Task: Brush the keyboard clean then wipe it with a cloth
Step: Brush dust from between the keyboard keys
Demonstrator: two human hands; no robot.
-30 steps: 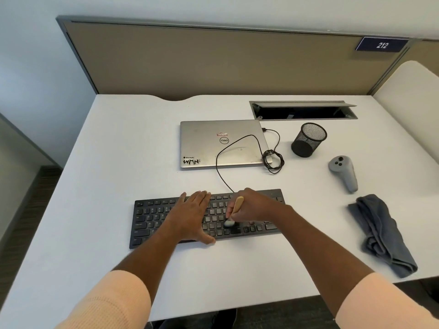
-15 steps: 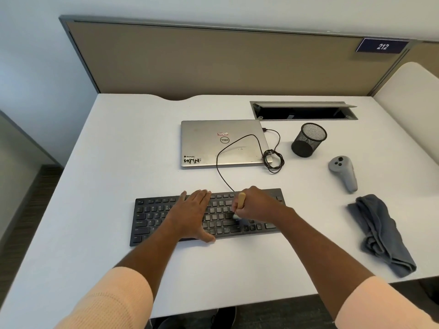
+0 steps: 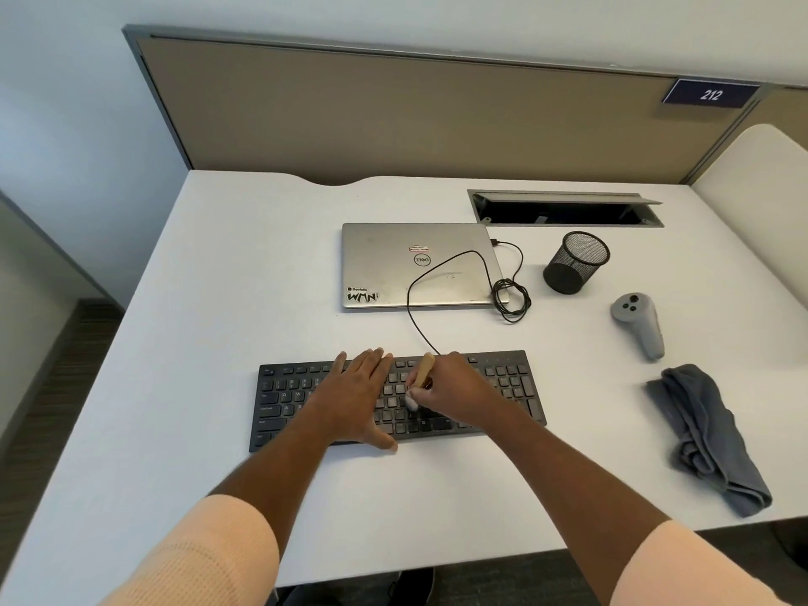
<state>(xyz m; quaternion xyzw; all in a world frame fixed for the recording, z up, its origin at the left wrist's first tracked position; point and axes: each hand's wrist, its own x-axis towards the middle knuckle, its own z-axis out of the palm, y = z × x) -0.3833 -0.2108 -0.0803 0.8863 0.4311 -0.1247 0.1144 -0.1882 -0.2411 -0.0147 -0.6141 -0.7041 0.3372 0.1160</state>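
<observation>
On the desk (image 3: 262, 299) before you, your left hand (image 3: 358, 395) presses flat-fingered on the keyboard (image 3: 503, 387) while your right hand (image 3: 454, 391), fingers curled, grips the brush (image 3: 422, 376) mid-board; hard strokes may drive dust under keycaps.

Dark blue plate (image 3: 710, 94) at the top right of the partition (image 3: 393, 115) — white number "212".

Silver laptop (image 3: 384, 269), lid shut: round "DELL" logo (image 3: 422, 259) at mid-lid, seen upside down.

Sticker (image 3: 362, 295) at the lid's near left corner — "Devfolio" in small type above big jagged letters "WMN".

Small red-and-white sticker (image 3: 419, 248) just beyond the logo: too small to read.

Keyboard (image 3: 280, 404): Q, W, A, S faint on keys; other legends blurred.
</observation>
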